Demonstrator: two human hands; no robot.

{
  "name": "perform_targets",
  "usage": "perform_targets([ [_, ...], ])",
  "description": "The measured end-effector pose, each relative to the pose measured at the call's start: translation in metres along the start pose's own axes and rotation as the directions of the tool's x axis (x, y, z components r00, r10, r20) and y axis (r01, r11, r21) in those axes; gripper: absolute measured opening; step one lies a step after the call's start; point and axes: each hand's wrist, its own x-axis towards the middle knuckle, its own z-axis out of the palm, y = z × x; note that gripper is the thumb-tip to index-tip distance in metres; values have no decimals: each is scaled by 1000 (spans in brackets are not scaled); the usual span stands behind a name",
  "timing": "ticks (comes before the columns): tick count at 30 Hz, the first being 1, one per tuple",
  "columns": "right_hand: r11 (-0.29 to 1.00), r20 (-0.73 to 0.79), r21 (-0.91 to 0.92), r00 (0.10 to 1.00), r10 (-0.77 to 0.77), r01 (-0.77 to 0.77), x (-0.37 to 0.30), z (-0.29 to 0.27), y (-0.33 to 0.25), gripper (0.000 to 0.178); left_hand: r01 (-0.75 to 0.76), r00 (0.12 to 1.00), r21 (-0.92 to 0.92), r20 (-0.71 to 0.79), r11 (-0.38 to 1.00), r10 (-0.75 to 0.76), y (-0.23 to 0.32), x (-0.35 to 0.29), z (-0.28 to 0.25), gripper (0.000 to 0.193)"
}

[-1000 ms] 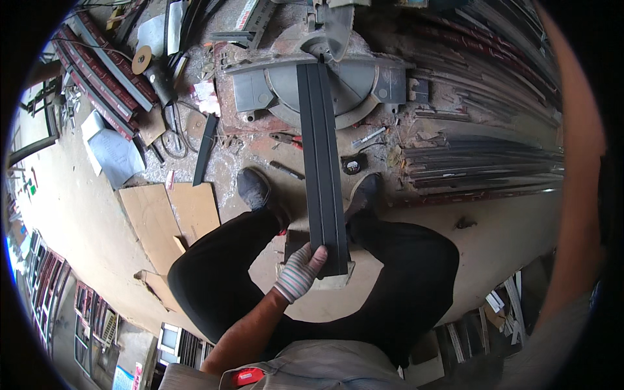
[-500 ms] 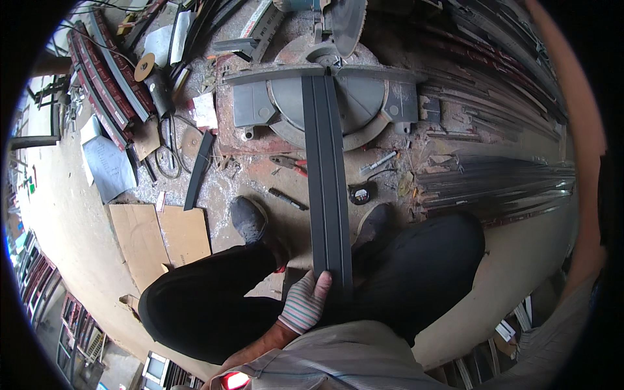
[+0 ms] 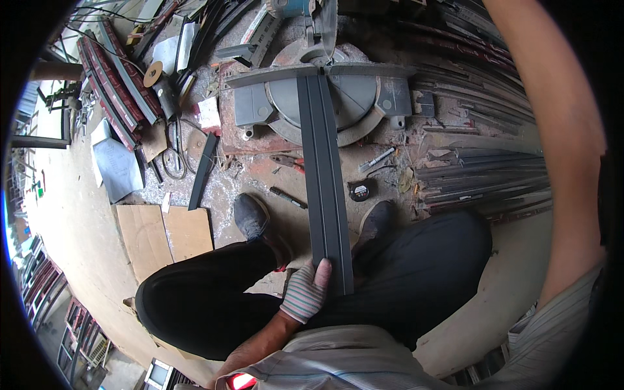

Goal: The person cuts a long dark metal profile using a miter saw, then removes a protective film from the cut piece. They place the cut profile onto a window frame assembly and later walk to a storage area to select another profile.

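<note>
My left hand (image 3: 307,291), in a striped knit glove with bare fingertips, grips the near end of a long dark grey grooved metal profile (image 3: 322,169). Its thumb lies on top of the piece. The profile runs away from me between my legs, over the round table of a miter saw (image 3: 354,104), with its far end against the fence (image 3: 260,76). Above and just behind that end is the saw blade (image 3: 329,29). On the right side my bare right forearm (image 3: 569,123) stretches up and forward; the hand itself is beyond the picture's upper edge.
Red-handled pliers (image 3: 286,162), a black marker (image 3: 288,197), a tape measure (image 3: 359,190) and a light pen (image 3: 377,160) lie between me and the saw. Stacked profiles (image 3: 481,172) fill the right. Papers (image 3: 117,162), cardboard (image 3: 166,240) and reddish profiles (image 3: 107,84) lie left.
My right forearm has swung inward, toward the saw. The blade shows narrower and a little farther left. My left hand keeps its grip, and the profile's near end has shifted slightly.
</note>
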Motion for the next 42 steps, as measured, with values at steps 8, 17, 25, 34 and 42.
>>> perform_targets([
  [8, 1000, 34, 0, 999, 18, -18, 3, 2, -4, 56, 16, 1000, -91, 25, 996, -14, 11, -2, -2, 39],
  [17, 999, 61, 7, 997, 41, -41, 10, 2, 1, 51, 62, 996, -102, 67, 993, -55, 3, 2, -3, 41],
  [25, 999, 80, 4, 996, 49, -49, 15, 5, 0, 48, 34, 999, -20, 33, 999, -33, -10, 4, -3, 42],
  [34, 998, 101, 7, 993, 64, -65, 23, 6, 0, 43, 30, 999, 25, 28, 999, -31, -15, 4, -4, 41],
  [42, 997, 115, 7, 990, 76, -78, 28, 7, 3, 40, -18, 1000, 35, 22, 999, 17, 2, 3, -5, 33],
])
